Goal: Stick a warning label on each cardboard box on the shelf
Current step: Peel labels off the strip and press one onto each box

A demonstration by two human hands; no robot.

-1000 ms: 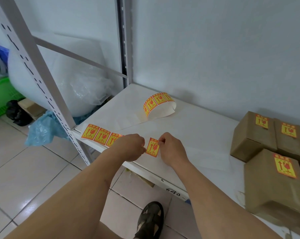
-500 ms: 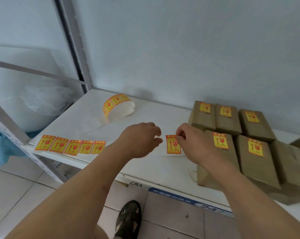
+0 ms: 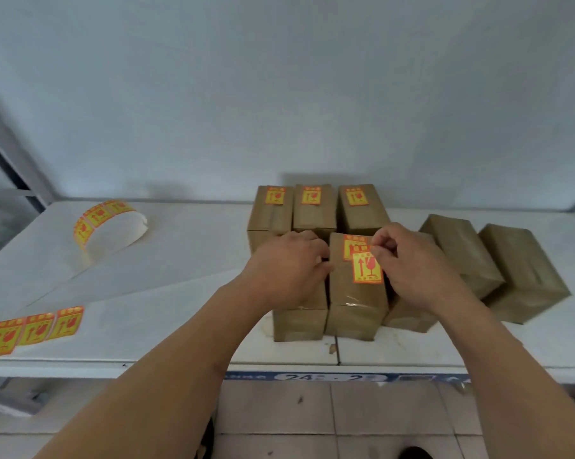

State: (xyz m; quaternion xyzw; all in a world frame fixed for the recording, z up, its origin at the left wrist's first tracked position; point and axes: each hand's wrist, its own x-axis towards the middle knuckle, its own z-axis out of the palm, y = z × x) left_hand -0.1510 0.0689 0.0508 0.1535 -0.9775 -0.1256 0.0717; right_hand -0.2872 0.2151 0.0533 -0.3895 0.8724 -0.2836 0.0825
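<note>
Pinching warning label (image 3: pixel 367 268), right hand (image 3: pixel 411 263) overhangs boxes (image 3: pixel 355 299).

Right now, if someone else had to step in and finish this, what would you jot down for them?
Right hand: pinching one peeled warning label by its top edge, above the front middle box, which already carries a label.
Left hand: resting on the front left box, steadying it; holds nothing.
Done: the three back boxes are labelled, and so is the front middle one.
Left: the two boxes on the right show no label; the tops under the hands are hidden, so check them.
Supplies: label strip at the shelf's left front edge, label roll behind it.
</note>
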